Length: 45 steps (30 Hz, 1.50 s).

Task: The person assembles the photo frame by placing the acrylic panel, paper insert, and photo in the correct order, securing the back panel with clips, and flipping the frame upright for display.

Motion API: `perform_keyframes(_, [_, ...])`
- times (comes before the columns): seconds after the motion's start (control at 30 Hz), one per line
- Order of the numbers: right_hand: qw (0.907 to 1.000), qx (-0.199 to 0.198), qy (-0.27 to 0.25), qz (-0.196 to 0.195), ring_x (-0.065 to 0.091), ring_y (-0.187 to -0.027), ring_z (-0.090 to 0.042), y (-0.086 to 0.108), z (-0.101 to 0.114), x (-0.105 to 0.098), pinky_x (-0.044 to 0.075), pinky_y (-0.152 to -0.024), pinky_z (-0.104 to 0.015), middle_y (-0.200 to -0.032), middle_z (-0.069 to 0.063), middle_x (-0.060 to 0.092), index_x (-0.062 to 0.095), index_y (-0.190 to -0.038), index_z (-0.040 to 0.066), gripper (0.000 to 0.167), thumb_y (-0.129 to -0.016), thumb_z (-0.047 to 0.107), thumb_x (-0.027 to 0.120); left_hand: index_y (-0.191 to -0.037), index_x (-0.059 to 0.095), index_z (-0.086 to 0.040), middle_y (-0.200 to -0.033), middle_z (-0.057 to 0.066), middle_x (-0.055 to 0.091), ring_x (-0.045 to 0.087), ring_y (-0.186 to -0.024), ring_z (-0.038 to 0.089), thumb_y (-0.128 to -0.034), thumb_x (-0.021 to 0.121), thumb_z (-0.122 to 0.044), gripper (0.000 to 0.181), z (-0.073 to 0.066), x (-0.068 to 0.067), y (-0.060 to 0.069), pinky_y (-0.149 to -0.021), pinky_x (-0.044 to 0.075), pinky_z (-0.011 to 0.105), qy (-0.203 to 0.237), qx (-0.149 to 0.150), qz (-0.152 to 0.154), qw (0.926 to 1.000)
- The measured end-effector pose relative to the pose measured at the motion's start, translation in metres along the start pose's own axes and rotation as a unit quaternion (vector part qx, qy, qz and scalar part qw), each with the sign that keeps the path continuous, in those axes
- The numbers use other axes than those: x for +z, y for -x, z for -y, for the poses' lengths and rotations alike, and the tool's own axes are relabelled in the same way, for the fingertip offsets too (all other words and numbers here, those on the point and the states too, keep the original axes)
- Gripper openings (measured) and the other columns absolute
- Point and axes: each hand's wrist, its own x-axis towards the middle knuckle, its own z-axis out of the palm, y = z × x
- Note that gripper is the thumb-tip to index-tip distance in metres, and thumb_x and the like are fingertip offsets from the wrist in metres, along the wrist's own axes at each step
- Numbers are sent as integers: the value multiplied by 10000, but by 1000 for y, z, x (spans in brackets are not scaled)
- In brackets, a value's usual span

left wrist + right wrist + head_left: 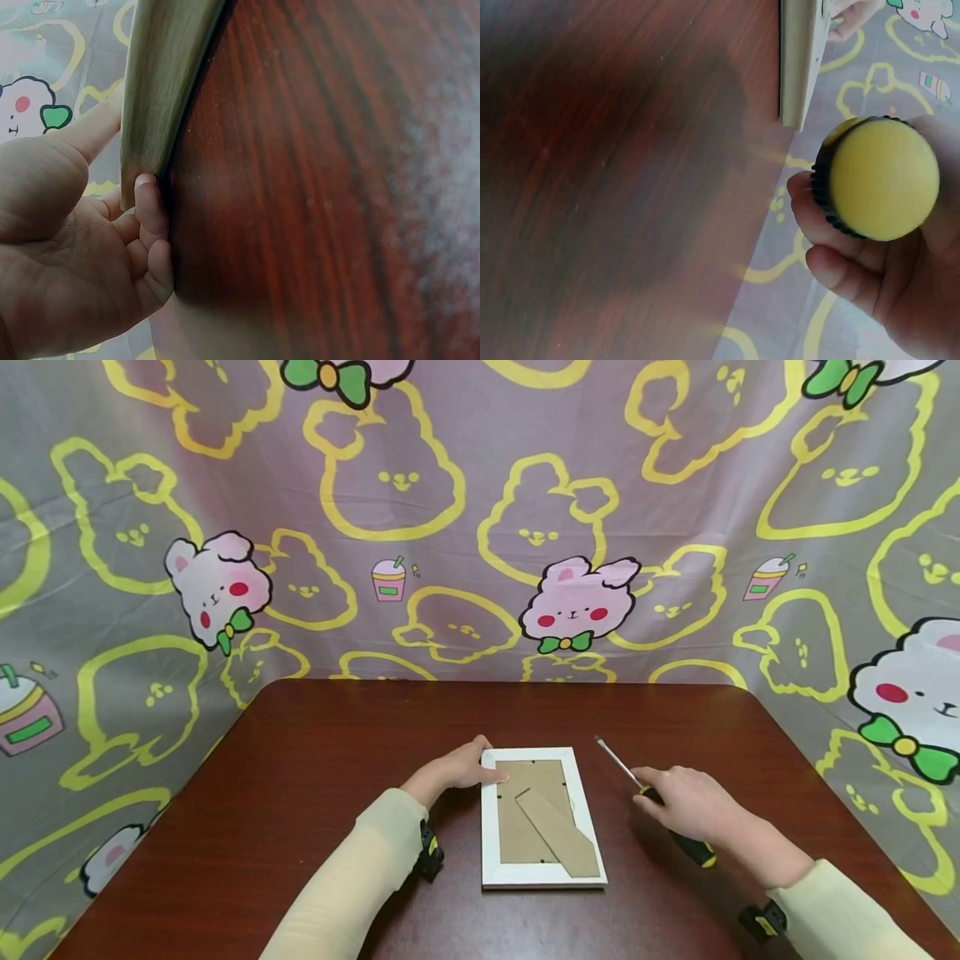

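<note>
A white picture frame (490, 835) lies face down on the table, its brown backing board (517, 827) and slanted stand flap (562, 839) facing up. Small dark tabs sit along the edges of the backing. My left hand (453, 768) grips the upper left corner, thumb on top; the left wrist view shows the fingers at the frame's side edge (161, 90). To the right of the frame, my right hand (690, 806) holds a flat-tipped screwdriver (618, 760), its shaft pointing up and left. In the right wrist view the yellow handle end (885, 180) faces the camera.
The dark red-brown wooden table (360, 727) extends around the frame on all sides. Behind it and at both sides hangs a curtain (465, 552) printed with cartoon rabbits. Each wrist wears a black strap-on device (430, 852).
</note>
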Motion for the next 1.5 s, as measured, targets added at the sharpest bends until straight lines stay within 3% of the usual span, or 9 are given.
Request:
perform_keyframes(0.17, [9970,647,-300,313,422,-510,-98,-3,-7,4,352,-466,-293,-739,-7,633,581,-1195,-69,401,-887,161,693,-1097,469,-66,-880,64,537,500,-782,191,-890,723,-328,419,0,0,-1,-707,415,328,30,40,21,10000])
perform_keyframes(0.53, [9882,1421,-369,433,472,-511,-162,-10,-21,13,402,-471,-325,-677,-46,532,450,-1221,-158,444,-919,125,612,-1088,472,-72,-889,57,535,500,-804,192,-890,722,-332,412,-1,0,-1,-731,419,337,32,30,17,10000])
perform_keyframes(1.0, [9842,1641,131,646,571,-602,-252,-12,-31,25,484,-558,-418,-716,-126,565,492,-1008,-123,286,-906,113,618,-1099,470,-66,-906,62,537,501,-819,199,-889,724,-327,421,-1,0,1,-744,420,344,97,44,18,9999])
perform_keyframes(1.3, [9822,1705,159,772,605,-657,-291,-15,-33,28,496,-584,-428,-785,-199,601,481,-1057,-151,323,-924,117,600,-1087,468,-63,-900,65,534,497,-815,200,-888,727,-318,414,-1,-1,1,-742,419,341,126,71,-2,9999])
perform_keyframes(1.5, [9826,1685,186,759,596,-625,-274,-15,-32,28,488,-559,-419,-753,-177,591,482,-1042,-138,307,-930,124,595,-1092,468,-73,-911,61,536,499,-835,205,-888,723,-340,422,0,0,0,-758,418,356,104,-7,4,9999])
